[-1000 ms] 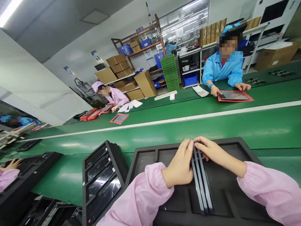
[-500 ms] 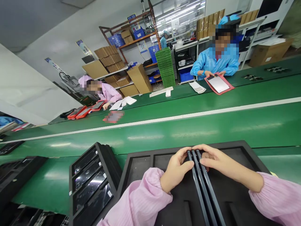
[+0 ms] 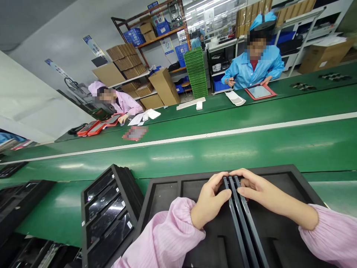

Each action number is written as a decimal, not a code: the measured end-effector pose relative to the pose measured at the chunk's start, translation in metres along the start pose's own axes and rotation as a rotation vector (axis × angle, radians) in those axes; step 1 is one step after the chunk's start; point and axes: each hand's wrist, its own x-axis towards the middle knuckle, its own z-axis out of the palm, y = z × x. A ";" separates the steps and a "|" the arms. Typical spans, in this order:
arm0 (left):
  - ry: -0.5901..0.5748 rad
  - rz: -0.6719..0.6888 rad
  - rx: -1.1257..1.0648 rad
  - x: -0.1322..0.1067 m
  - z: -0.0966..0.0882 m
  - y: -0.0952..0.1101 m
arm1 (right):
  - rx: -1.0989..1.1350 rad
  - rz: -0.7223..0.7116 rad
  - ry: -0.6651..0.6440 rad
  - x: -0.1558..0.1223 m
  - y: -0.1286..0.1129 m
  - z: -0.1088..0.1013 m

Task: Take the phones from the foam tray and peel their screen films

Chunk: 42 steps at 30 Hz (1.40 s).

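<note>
Left hand (image 3: 210, 203) and right hand (image 3: 259, 190), lower right of center: grip closed from both sides on the upper ends of 3 slim dark panels (image 3: 242, 223), edge-up side by side over a large black tray (image 3: 164, 199). Lower left, stacked black trays (image 3: 128, 195), top one holding 4 glossy screens (image 3: 108, 219), sit on the green counter (image 3: 167, 162). Upper right, co-worker in blue (image 3: 251, 74), 1 hand at red-edged tablet (image 3: 258, 91).

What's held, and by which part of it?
Three thin dark slabs, standing on edge side by side, held at their far ends between the left hand and right hand.
</note>
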 end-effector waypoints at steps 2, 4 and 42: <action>-0.005 0.010 0.009 0.000 0.001 0.000 | -0.020 -0.010 0.000 -0.001 0.001 0.000; -0.002 0.014 0.029 0.000 0.000 -0.001 | -0.039 -0.021 0.018 -0.002 0.001 -0.001; -0.141 0.005 0.068 -0.002 -0.011 -0.008 | -0.105 0.093 0.129 -0.001 -0.004 0.008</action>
